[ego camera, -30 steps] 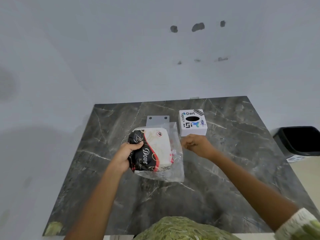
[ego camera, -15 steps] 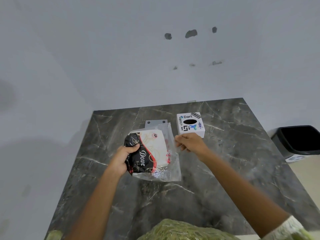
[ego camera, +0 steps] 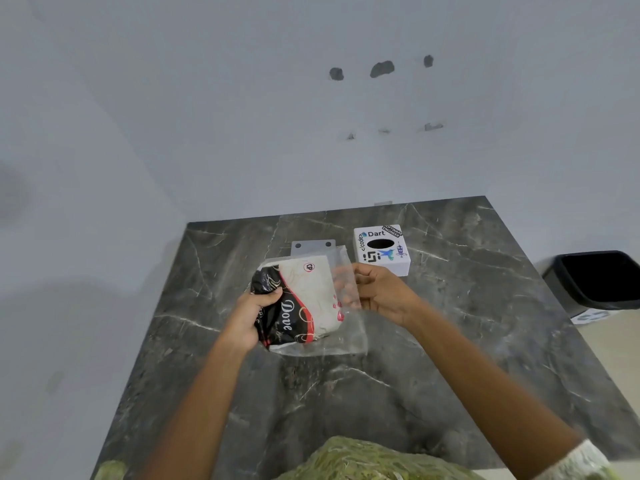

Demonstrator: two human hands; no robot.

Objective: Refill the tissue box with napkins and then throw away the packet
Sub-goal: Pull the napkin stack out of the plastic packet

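Left hand point(ego camera: 247, 317): fingers curled tight around the near-left end of the napkin packet point(ego camera: 304, 303), held just above the dark marble surface point(ego camera: 450, 341). Right hand point(ego camera: 384, 292): fingers apparently pinching the packet's clear plastic flap, blurred there. Tissue box point(ego camera: 381, 249): white, stickered, standing just beyond. Black bin point(ego camera: 595, 278): far right.

Glossy clear plastic packet point(ego camera: 304, 299), matt white tissue box point(ego camera: 381, 251), polished veined marble table point(ego camera: 450, 323).
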